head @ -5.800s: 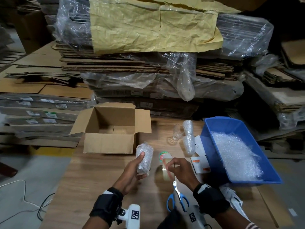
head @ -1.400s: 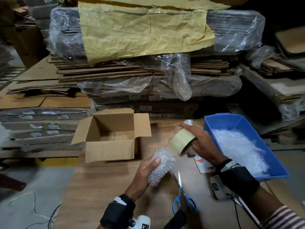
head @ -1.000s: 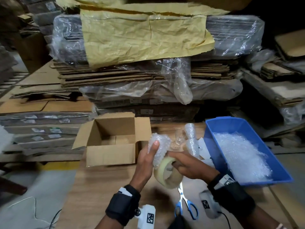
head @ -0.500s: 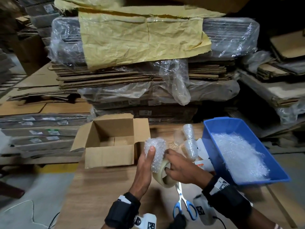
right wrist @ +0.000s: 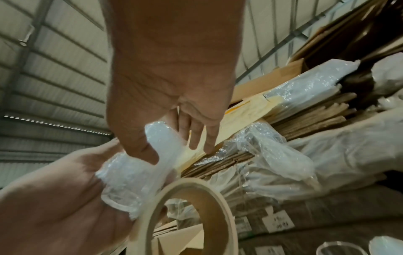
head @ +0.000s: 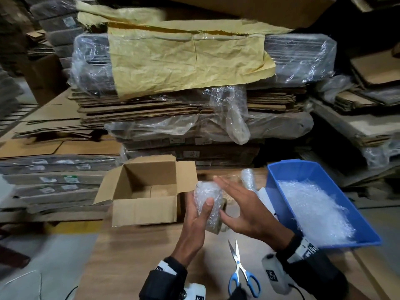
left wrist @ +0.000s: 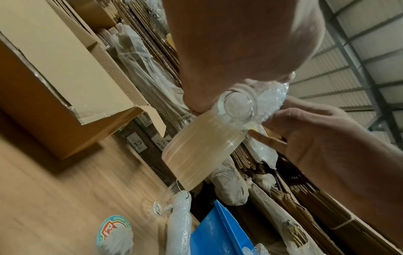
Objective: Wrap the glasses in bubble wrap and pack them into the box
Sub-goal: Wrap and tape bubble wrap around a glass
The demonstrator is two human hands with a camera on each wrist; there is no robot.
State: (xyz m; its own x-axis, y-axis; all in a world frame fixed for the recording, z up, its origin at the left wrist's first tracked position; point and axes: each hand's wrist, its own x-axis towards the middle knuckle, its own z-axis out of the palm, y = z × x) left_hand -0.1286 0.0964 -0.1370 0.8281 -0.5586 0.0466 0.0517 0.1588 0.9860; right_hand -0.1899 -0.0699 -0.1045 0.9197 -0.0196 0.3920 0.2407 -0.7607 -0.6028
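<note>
Left hand point(head: 198, 215) grips the wrapped glass point(head: 208, 198); right hand point(head: 242, 204), fingers straight, should smooth tape flat while the tape roll point(left wrist: 202, 146) dangles.

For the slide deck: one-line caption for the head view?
Left hand grips a bubble-wrapped glass beside the open cardboard box; right hand open against it, scissors on the table.

This was a packing warehouse: stacks of flattened cardboard cartons point(head: 190, 111) bound in plastic film point(head: 229, 118) rose behind the wooden counter point(head: 134, 260), under a corrugated metal roof point(right wrist: 54, 72).
</note>
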